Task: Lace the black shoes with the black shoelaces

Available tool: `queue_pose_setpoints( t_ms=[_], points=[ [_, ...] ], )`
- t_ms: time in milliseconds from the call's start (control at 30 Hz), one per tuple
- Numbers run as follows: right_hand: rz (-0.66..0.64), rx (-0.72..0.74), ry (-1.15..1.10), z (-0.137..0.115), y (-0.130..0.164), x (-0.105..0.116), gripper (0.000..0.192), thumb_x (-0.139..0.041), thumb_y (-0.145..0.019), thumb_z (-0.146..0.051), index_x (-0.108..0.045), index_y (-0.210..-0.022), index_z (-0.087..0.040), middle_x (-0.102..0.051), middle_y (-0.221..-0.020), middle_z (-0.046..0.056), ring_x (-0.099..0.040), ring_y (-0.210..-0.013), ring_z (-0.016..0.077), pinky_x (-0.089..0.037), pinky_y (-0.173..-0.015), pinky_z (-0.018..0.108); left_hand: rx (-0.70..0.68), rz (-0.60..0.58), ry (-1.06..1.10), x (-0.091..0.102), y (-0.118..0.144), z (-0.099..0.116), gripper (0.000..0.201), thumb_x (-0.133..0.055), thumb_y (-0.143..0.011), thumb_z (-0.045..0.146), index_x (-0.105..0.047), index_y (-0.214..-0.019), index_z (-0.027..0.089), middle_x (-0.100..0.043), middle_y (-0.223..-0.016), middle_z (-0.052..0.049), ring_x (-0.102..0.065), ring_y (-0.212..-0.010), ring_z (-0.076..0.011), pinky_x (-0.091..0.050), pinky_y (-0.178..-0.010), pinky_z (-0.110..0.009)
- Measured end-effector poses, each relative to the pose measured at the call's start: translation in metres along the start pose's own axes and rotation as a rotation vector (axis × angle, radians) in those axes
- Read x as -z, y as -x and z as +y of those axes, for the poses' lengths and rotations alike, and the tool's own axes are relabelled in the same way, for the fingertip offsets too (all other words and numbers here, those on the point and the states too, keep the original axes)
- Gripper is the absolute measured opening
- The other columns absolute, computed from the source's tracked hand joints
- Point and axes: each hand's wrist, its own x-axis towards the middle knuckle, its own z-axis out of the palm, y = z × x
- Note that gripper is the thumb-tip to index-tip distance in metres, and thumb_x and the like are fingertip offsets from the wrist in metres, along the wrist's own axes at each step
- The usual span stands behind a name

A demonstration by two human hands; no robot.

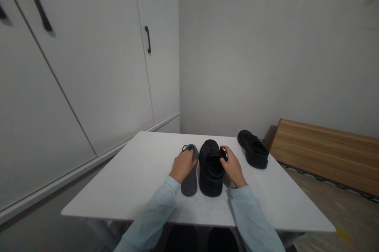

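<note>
Hands [183,164] [232,166] flank black shoe [211,169] (insole [190,181] beside).

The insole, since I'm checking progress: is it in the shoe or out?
Out: the grey insole lies flat on the table beside the shoe.

Dim, even indoor light, perhaps from overhead; soft shadows, blurred stretched edges, slightly hazy overall.

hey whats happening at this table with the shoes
A person in light blue sleeves sits at a white table. The left hand rests on a grey insole lying flat beside a black shoe, while the right hand grips that shoe at its opening. A second black shoe sits apart at the table's far right, untouched.
</note>
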Motion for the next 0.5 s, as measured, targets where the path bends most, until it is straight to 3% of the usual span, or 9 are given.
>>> queue_pose_setpoints(
  t_ms=[233,500],
  points=[
    [0.002,0.009,-0.009,0.002,-0.001,-0.001,0.042,-0.044,-0.073,-0.019,-0.049,-0.115,-0.021,-0.060,-0.111,0.008,-0.057,-0.093,0.0212,-0.046,-0.080,0.035,-0.012,0.023,-0.140,-0.014,0.003,0.009,0.036,-0.058,-0.080,0.037,-0.055,-0.109,0.015,-0.061,-0.104,-0.016,-0.060,-0.096,-0.0292,-0.049,-0.073,-0.036],
    [0.015,0.030,-0.009,0.005,-0.001,-0.003,0.042,-0.046,-0.073,-0.019,-0.050,-0.115,-0.022,-0.060,-0.110,0.007,-0.058,-0.089,0.0207,-0.046,-0.078,0.035,-0.047,-0.053,-0.190,-0.010,0.002,0.015,0.026,-0.055,-0.081,0.024,-0.056,-0.104,0.014,-0.064,-0.099,-0.016,-0.063,-0.093,-0.0276,-0.049,-0.075,-0.037]
  ],
)
